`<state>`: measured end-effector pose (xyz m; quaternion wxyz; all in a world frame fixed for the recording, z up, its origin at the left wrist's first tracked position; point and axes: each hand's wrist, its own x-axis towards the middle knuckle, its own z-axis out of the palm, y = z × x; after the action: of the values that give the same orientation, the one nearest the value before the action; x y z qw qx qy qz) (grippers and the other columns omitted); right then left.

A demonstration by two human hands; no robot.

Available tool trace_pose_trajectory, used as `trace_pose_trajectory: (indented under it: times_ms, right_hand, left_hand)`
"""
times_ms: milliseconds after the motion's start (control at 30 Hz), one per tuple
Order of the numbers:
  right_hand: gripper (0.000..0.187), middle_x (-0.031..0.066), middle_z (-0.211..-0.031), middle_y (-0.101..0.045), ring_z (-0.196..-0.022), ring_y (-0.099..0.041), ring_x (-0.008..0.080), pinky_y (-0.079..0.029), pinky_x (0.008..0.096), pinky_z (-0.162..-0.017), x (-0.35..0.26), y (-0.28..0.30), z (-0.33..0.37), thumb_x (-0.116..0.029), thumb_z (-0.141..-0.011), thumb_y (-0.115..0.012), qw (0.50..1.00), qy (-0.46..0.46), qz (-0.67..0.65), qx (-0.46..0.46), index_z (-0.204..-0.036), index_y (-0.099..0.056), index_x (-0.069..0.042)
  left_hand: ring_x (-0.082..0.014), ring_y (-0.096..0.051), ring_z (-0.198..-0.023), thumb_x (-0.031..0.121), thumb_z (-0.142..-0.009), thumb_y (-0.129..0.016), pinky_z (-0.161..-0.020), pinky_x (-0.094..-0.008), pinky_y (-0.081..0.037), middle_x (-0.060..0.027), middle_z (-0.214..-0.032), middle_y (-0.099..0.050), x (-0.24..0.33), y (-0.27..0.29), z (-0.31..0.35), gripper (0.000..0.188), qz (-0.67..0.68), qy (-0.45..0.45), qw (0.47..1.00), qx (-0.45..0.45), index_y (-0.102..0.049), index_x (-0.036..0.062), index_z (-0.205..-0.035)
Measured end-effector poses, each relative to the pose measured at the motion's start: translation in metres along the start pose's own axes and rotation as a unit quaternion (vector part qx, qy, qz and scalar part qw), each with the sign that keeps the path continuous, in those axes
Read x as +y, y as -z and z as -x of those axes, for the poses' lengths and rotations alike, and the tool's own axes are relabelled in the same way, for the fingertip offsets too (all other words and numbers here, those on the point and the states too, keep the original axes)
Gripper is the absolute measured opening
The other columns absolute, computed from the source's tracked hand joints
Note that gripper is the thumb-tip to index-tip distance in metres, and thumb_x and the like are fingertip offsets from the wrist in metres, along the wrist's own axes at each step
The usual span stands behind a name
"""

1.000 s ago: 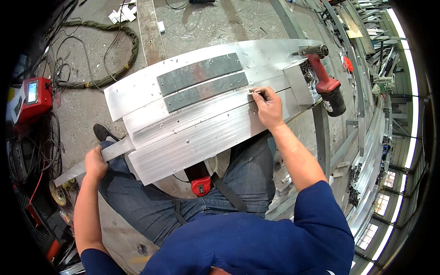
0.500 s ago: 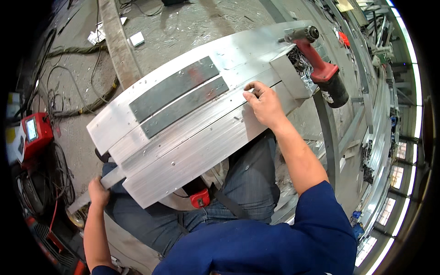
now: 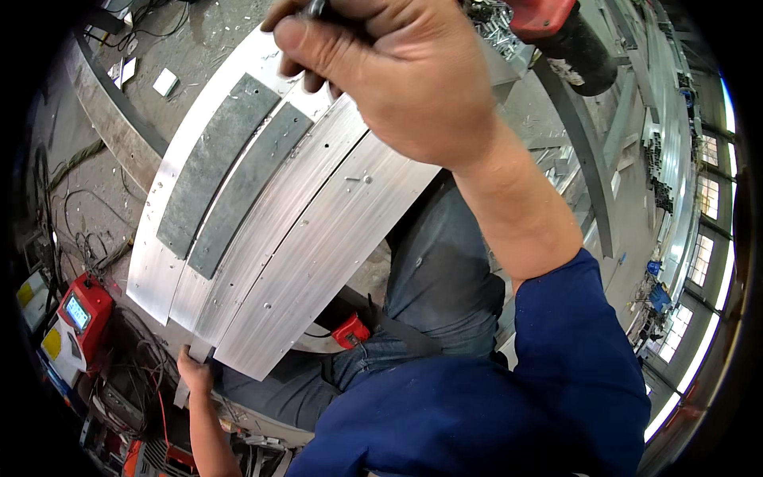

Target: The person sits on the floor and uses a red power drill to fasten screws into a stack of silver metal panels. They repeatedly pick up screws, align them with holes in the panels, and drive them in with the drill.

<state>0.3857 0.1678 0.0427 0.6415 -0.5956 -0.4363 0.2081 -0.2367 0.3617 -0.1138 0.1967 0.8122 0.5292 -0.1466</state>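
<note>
My right hand [image 3: 421, 87] is raised close to the camera above the aluminium planks [image 3: 318, 230], its fingers curled around a small dark thing [image 3: 317, 8] cut off by the upper edge. What that thing is I cannot make out. Down at the planks' near left end, my left hand [image 3: 194, 372] is closed on a flat metal bar [image 3: 201, 350] that runs in beneath them. Two dark grey strips [image 3: 216, 171] lie side by side on the planks. A small screw or rivet [image 3: 354, 179] and several metal bits are scattered over the bright surface.
A red and black cordless drill [image 3: 576, 60] is at the upper right, beside a box of loose fasteners [image 3: 497, 32]. A red tape measure [image 3: 350, 330] hangs at my lap. To the left are a red device with a screen [image 3: 83, 310], cables and a steel beam [image 3: 111, 127].
My right hand has risen from the planks toward the camera and now shows a dark thing in its fingers. My left hand grips the bar closer to the planks. The view has shifted.
</note>
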Motion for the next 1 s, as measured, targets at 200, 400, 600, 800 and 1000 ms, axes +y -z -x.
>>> trace_pose_trajectory:
  times_ms: [200, 400, 600, 800, 1000]
  right_hand:
    - [0.020, 0.0067, -0.077, -0.068, -0.071, -0.063, 0.0140, -0.050, 0.0289, -0.066, 0.017, 0.012, 0.024, -0.017, -0.099, -0.060, 0.974, -0.138, 0.169, -0.060, -0.104, -0.072, -0.001]
    - [0.022, 0.0123, -0.076, -0.068, -0.068, -0.061, 0.0183, -0.050, 0.0327, -0.067, 0.041, 0.001, 0.060, -0.016, -0.097, -0.060, 0.957, -0.222, 0.176, -0.062, -0.106, -0.071, 0.002]
    - [0.018, 0.0152, -0.081, -0.070, -0.072, -0.064, 0.0203, -0.050, 0.0326, -0.070, 0.041, -0.003, 0.065, -0.011, -0.095, -0.063, 0.954, -0.252, 0.151, -0.060, -0.105, -0.070, 0.002]
    - [0.013, 0.0123, -0.091, -0.072, -0.080, -0.067, 0.0201, -0.052, 0.0306, -0.073, 0.043, -0.004, 0.065, -0.006, -0.094, -0.066, 0.953, -0.166, 0.235, -0.098, -0.103, -0.071, 0.001]
    - [0.012, 0.0141, -0.091, -0.071, -0.079, -0.067, 0.0262, -0.052, 0.0333, -0.072, 0.041, -0.005, 0.065, -0.006, -0.093, -0.065, 0.950, -0.161, 0.240, -0.116, -0.102, -0.071, 0.000]
  left_hand:
    - [-0.0467, -0.064, -0.099, 0.000, -0.065, -0.073, -0.088, -0.0483, -0.051, -0.0278, -0.100, -0.068, 0.022, 0.006, 0.002, 0.043, -0.025, 0.024, 0.999, -0.002, -0.065, -0.0060, -0.107]
    - [-0.0500, -0.061, -0.095, 0.001, -0.069, -0.073, -0.082, -0.0500, -0.050, -0.0283, -0.093, -0.065, 0.017, 0.006, 0.002, 0.031, -0.018, 0.019, 0.999, -0.020, -0.063, -0.0040, -0.098]
    - [-0.0516, -0.060, -0.093, -0.001, -0.068, -0.071, -0.079, -0.0505, -0.049, -0.0282, -0.090, -0.064, 0.040, 0.012, 0.004, 0.027, 0.016, 0.016, 1.000, -0.010, -0.060, -0.0033, -0.092]
    - [-0.0502, -0.059, -0.092, -0.001, -0.067, -0.071, -0.079, -0.0508, -0.048, -0.0266, -0.087, -0.062, 0.038, 0.012, 0.004, 0.024, -0.022, 0.006, 1.000, 0.007, -0.058, -0.0018, -0.087]
    - [-0.0502, -0.059, -0.090, -0.003, -0.066, -0.067, -0.078, -0.0509, -0.048, -0.0267, -0.086, -0.061, 0.032, 0.009, 0.002, 0.022, -0.028, 0.014, 1.000, -0.001, -0.056, -0.0016, -0.084]
